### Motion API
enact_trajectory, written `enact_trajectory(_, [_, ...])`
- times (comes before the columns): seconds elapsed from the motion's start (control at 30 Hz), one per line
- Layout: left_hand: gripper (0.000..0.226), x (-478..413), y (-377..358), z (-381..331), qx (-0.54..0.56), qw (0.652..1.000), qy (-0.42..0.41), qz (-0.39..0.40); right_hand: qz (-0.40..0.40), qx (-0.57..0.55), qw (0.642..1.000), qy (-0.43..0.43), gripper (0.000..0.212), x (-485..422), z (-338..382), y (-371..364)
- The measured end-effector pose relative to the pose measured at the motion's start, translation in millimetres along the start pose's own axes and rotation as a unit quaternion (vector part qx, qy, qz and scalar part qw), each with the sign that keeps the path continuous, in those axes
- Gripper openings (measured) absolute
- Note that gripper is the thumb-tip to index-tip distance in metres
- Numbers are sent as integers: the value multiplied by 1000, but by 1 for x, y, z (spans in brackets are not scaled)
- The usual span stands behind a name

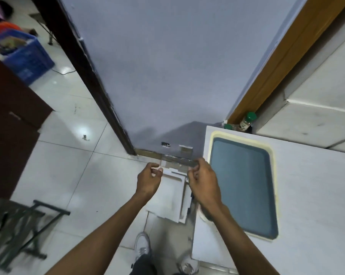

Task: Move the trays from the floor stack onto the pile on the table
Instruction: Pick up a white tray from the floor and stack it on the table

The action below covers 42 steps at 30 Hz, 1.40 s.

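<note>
Step in hand: the reach for a tray between two transfers. Both hands are held over the floor stack [171, 197] of white trays, which lies on the tiles against the side of the table [316, 195].

The left hand [149, 180] is seen with fingers curled toward the thumb, and nothing is seen held. The right hand [204, 181] is likewise curled and appears empty, though blur prevents certainty.

The pile on the table [243, 185], blue inside with a cream rim, is set near the table's left edge, close beside the right hand.

Next move, as judged: the hands are to be lowered and spread, the top tray gripped at opposite edges, lifted level and carried rightward onto the pile. Square alignment with the cream rim is called for.
</note>
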State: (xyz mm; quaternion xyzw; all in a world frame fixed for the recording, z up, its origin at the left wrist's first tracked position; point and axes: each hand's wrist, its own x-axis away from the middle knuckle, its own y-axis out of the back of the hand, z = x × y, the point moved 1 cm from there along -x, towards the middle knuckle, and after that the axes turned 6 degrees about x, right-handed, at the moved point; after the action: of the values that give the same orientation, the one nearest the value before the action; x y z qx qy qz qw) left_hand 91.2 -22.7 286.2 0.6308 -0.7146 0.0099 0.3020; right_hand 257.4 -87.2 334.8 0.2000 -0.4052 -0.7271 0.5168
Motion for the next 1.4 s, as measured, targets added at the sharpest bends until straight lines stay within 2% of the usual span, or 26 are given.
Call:
enact_trajectory(0.17, [23, -35, 29, 47, -15, 1000, 10, -17, 35, -14, 999, -29, 37, -8, 14, -76])
enact_trajectory(0.33, [21, -75, 37, 96, -13, 1000, 16, -10, 15, -29, 996, -80, 36, -22, -5, -145])
enact_trajectory(0.67, [21, -147, -6, 218, 2, 997, 57, 60, -1, -40, 979, -202, 33, -49, -85, -275])
enact_trajectory(0.93, [24, -196, -45, 309, 7, 993, 86, 77, -8, 2, 949, -314, 46, -49, -151, -362])
enact_trajectory(1.07, [35, -219, -66, 352, -14, 995, 70, 76, -12, 33, 936, -349, 50, -48, -189, -397])
enact_trajectory(1.27, [59, -252, -89, 396, -66, 992, 76, 70, -26, 62, 931, -358, 54, -57, -230, -425])
enact_trajectory(1.4, [82, -275, -101, 419, -42, 991, 115, 54, -6, 83, 932, -352, 46, -66, -252, -440])
